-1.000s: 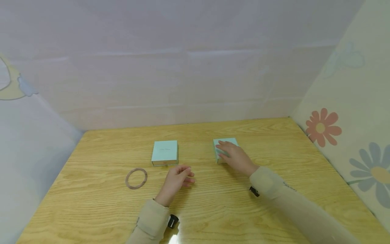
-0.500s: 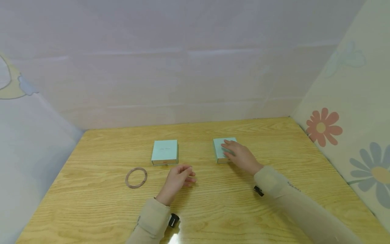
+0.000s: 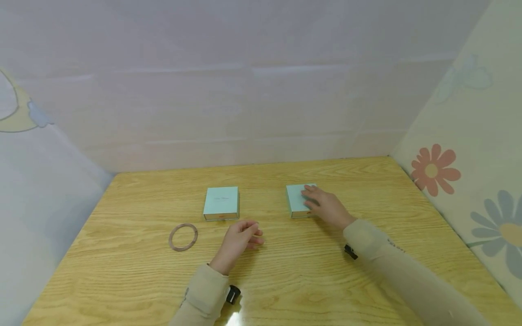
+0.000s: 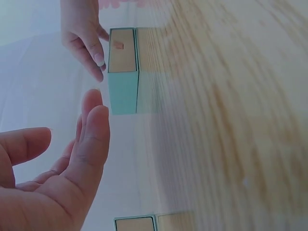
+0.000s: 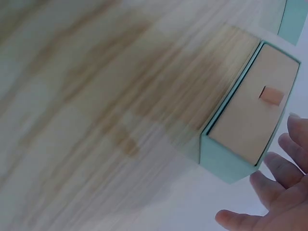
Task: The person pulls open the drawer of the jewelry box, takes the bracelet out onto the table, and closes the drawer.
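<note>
Two flat, light-turquoise drawer boxes lie on the table. My right hand (image 3: pixel 326 208) is over the right part of the right box (image 3: pixel 294 198), its fingers loosely bent and spread. In the right wrist view this box (image 5: pixel 255 103) shows a pale front with a small orange pull tab, and my fingertips (image 5: pixel 262 185) are right beside its top. My left hand (image 3: pixel 236 240) hovers loosely curled in front of the left box (image 3: pixel 221 203), holding nothing. In the left wrist view its thumb and fingers are apart. A pinkish-brown bangle (image 3: pixel 171 239) lies left of this hand.
The wood-grain table (image 3: pixel 285 290) is bounded at the back by a pale cloth wall (image 3: pixel 253 113). A side panel (image 3: pixel 489 149) with printed flowers stands on the right, and another pale cloth (image 3: pixel 49 190) hangs on the left.
My right hand has shifted to the right across the right box, uncovering more of its top. The left hand, both boxes and the bangle have stayed in place.
</note>
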`<state>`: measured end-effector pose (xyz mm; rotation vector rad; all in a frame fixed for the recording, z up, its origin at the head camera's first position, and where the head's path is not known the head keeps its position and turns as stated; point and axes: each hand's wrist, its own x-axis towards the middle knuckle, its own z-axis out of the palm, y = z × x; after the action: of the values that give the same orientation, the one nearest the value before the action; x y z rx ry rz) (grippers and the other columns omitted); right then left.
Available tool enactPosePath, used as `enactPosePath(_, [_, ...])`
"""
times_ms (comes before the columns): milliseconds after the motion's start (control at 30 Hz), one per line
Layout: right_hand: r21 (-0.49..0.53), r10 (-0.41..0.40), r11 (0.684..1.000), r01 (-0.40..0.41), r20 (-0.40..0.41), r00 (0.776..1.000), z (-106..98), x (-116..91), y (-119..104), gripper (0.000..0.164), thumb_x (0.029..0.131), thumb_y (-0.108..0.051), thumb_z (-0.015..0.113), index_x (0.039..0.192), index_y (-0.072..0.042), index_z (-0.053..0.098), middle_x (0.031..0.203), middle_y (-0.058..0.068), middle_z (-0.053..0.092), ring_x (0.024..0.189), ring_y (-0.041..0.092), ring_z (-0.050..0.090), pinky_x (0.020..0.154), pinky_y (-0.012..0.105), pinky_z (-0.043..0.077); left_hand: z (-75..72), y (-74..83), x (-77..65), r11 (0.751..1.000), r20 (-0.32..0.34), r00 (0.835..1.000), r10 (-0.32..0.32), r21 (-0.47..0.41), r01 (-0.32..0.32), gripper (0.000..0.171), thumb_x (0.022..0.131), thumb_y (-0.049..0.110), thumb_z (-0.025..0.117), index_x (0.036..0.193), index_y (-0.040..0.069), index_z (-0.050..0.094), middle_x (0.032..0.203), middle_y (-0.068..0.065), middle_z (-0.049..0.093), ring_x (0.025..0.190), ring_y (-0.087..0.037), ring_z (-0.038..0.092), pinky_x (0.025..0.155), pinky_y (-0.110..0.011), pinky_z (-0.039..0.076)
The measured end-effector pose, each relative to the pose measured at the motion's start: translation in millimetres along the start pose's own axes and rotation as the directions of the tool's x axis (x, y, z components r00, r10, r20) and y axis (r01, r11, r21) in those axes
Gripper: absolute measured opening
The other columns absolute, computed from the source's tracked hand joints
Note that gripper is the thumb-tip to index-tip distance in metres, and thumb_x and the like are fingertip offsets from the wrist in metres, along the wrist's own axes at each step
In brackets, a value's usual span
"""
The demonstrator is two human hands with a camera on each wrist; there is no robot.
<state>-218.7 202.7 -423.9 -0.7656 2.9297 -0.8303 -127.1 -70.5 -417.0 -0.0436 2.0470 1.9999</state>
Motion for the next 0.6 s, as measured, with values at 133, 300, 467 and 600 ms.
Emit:
enactPosePath(133, [-0.013, -0.006, 1.000, 0.006, 0.011, 1.000, -0.2, 2.5, 5.6, 0.041, 0.097, -0.011, 0.059, 0.134, 0.006, 0.052, 0.145, 0.025, 0.040, 0.135, 0.046, 0.033, 0.108, 0.058, 0.028, 0.7, -0.9, 1.0, 1.000, 0.002, 1.000, 0.007, 0.004, -0.007, 0.037, 0.103, 0.013, 0.048, 0.125, -0.017, 0.049, 0.101, -0.022, 0.064, 0.080, -0.022, 0.069, 0.075, -0.038, 0.057])
enactPosePath(300, [0.021, 0.016, 1.000, -0.017, 0.030, 0.999, -0.6, 2.8, 10.7, 0.042, 0.098, -0.012, 0.058, 0.136, 0.007, 0.051, 0.147, 0.023, 0.039, 0.137, 0.044, 0.030, 0.109, 0.057, 0.027, 2.2, -0.2, 0.5, 1.000, 0.002, 1.000, -0.003, 0.007, 0.003, 0.038, 0.103, 0.014, 0.048, 0.126, -0.016, 0.049, 0.104, -0.025, 0.064, 0.083, -0.027, 0.069, 0.077, -0.041, 0.057])
enactPosePath(467, [0.027, 0.002, 1.000, -0.003, 0.047, 0.999, -1.0, 2.9, 14.1, 0.043, 0.098, -0.011, 0.058, 0.137, 0.007, 0.049, 0.147, 0.024, 0.038, 0.137, 0.045, 0.030, 0.109, 0.058, 0.027, 4.8, 1.6, 0.3, 1.000, 0.013, 1.000, -0.009, 0.009, 0.009, 0.040, 0.104, 0.016, 0.048, 0.128, -0.016, 0.049, 0.105, -0.026, 0.063, 0.084, -0.028, 0.069, 0.077, -0.042, 0.057])
enactPosePath(600, [0.008, -0.026, 1.000, 0.026, 0.068, 0.997, -1.1, 4.3, 15.9, 0.045, 0.099, -0.014, 0.057, 0.137, 0.008, 0.048, 0.148, 0.025, 0.037, 0.137, 0.047, 0.029, 0.109, 0.060, 0.026, 6.8, 2.1, 1.8, 1.000, 0.015, 1.000, -0.016, 0.008, 0.016, 0.040, 0.104, 0.016, 0.048, 0.128, -0.015, 0.049, 0.106, -0.026, 0.063, 0.083, -0.026, 0.069, 0.077, -0.041, 0.057])
